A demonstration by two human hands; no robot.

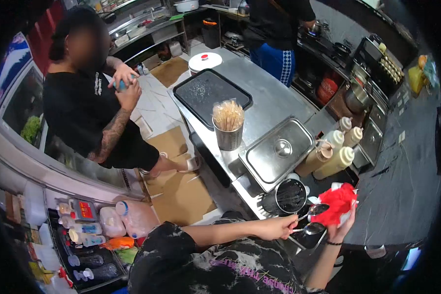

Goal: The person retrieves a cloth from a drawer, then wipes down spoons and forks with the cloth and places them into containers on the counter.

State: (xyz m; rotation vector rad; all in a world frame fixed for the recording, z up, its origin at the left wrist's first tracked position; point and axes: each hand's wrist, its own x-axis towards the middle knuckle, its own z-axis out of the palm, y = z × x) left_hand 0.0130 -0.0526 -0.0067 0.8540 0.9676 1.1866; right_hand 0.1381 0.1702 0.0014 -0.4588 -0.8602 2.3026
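Head view shows the left hand closed narrowly around the handles of two spoons. Their bowls point to the picture's right, at the red cloth; long axes run mostly sideways (the upper one rises a little). The spoons are near the perforated holder. The right hand holds the red cloth from below.

From my remote post I saw a black, pale-mottled T-shirt, purplish-pink lettering and a dark bracelet.
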